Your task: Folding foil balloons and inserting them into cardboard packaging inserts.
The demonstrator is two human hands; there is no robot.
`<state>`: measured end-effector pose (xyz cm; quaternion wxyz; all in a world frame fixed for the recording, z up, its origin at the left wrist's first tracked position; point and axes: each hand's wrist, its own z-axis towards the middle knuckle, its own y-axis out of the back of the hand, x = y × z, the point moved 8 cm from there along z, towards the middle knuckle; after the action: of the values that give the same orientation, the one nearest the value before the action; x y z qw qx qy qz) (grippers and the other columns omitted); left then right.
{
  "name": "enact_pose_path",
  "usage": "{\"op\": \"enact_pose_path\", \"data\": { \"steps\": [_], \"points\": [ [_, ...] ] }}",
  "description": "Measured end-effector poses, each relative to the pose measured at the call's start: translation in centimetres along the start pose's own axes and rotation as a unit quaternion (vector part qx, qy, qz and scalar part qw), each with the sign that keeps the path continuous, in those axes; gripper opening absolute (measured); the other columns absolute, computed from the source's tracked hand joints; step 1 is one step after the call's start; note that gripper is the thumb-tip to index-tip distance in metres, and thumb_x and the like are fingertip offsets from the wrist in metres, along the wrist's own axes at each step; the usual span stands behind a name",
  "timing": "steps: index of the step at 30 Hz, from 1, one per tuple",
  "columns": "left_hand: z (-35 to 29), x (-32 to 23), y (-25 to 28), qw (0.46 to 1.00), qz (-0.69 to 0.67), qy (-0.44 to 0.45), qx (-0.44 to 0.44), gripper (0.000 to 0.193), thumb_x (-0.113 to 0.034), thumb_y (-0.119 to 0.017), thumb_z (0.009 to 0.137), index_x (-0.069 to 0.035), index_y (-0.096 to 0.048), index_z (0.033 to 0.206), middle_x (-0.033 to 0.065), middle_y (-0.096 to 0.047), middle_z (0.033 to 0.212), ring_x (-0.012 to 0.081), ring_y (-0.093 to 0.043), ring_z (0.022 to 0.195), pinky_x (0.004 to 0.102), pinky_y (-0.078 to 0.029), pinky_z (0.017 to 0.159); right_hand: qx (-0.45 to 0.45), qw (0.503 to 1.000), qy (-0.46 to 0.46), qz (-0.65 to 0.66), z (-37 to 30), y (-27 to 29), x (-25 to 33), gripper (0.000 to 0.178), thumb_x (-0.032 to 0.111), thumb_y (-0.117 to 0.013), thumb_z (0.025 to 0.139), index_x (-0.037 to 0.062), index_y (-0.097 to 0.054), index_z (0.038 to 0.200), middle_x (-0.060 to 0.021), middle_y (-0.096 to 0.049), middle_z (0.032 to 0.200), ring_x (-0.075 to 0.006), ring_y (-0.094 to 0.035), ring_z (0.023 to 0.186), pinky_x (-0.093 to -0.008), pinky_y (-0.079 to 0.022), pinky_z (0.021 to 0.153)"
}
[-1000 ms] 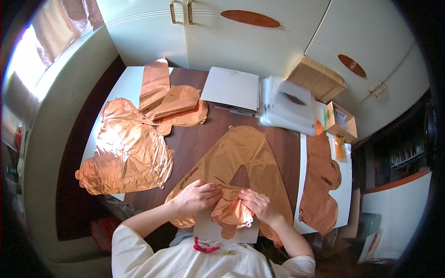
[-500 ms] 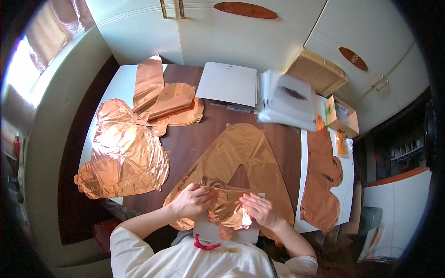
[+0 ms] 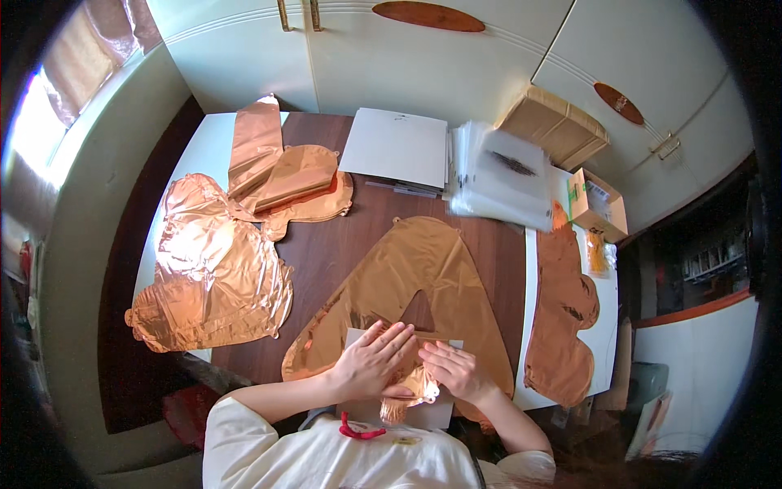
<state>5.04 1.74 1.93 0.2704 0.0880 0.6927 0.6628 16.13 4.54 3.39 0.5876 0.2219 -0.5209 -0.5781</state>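
Observation:
A copper-coloured foil balloon [image 3: 420, 383], partly folded and crinkled, lies on a white card [image 3: 438, 416] close to my body. Over its left part my left hand [image 3: 376, 360] lies flat with the fingers stretched out. On the other side my right hand [image 3: 453, 368] has its fingers bent and pressed together on the foil's edge. Both hands cover much of this balloon. Beneath them spreads a larger flat foil balloon [image 3: 432, 253] shaped like the letter A, its lower part hidden by the card and my forearms.
More flat foil balloons [image 3: 216, 269] overlap at the left of the brown table [image 3: 326, 253]; another balloon [image 3: 562, 326] lies at the right. White card sheets [image 3: 395, 147], clear plastic sleeves [image 3: 497, 179], a wrapped cardboard box [image 3: 554, 126] and a small open box [image 3: 599, 200] stand along the back.
My left hand has gone from gripping the foil's upper edge to lying flat over it. My right hand stays at the foil's right edge. More of the white card's top shows.

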Motion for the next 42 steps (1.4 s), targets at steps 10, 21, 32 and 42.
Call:
{"op": "enact_pose_path", "data": {
  "steps": [10, 21, 32, 42],
  "points": [
    [-0.4, -0.2, -0.3, 0.999, 0.019, 0.006, 0.033, 0.092, -0.071, -0.032, 0.079, 0.001, -0.032, 0.136, 0.0143, -0.029, 0.144, 0.0259, -0.023, 0.135, 0.0419, -0.015, 0.109, 0.035, 0.975, -0.073, 0.208, 0.0, 1.4, -1.0, 0.034, 0.018, -0.051, 0.081, 0.0013, -0.059, 0.11, -0.0152, -0.056, 0.121, -0.0271, -0.053, 0.114, -0.0425, -0.04, 0.1],
    [-0.5, -0.2, -0.2, 0.999, 0.001, 0.013, 0.034, 0.094, -0.072, -0.033, 0.078, 0.001, -0.03, 0.136, 0.0149, -0.029, 0.143, 0.0274, -0.024, 0.135, 0.0426, -0.016, 0.109, 0.133, 0.968, -0.187, -0.107, -0.2, -3.6, 0.4, 0.075, 0.046, -0.051, 0.085, -0.0074, -0.03, 0.134, -0.025, -0.027, 0.141, -0.0366, -0.024, 0.133, -0.0482, -0.019, 0.108],
    [-3.1, 1.6, -0.3, 0.993, 0.019, 0.095, 0.062, 0.099, -0.073, -0.033, 0.076, 0.003, -0.025, 0.138, 0.0137, -0.025, 0.146, 0.0241, -0.02, 0.137, 0.0479, -0.011, 0.11, 0.136, 0.964, -0.214, -0.083, -1.7, -3.4, 0.2, 0.09, 0.058, -0.046, 0.083, -0.0089, -0.02, 0.137, -0.0264, -0.021, 0.143, -0.0378, -0.019, 0.134, -0.0501, -0.016, 0.108],
    [-3.8, 2.9, 1.7, 0.989, 0.073, 0.129, -0.008, 0.086, -0.066, -0.034, 0.082, 0.001, -0.031, 0.137, 0.012, -0.03, 0.144, 0.0242, -0.021, 0.136, 0.053, -0.01, 0.108, 0.127, 0.96, -0.209, -0.138, -2.1, -2.9, 0.3, 0.107, 0.074, -0.046, 0.071, -0.0049, -0.019, 0.139, -0.0193, -0.02, 0.146, -0.0299, -0.016, 0.137, -0.0476, -0.011, 0.11]
  ]
}}
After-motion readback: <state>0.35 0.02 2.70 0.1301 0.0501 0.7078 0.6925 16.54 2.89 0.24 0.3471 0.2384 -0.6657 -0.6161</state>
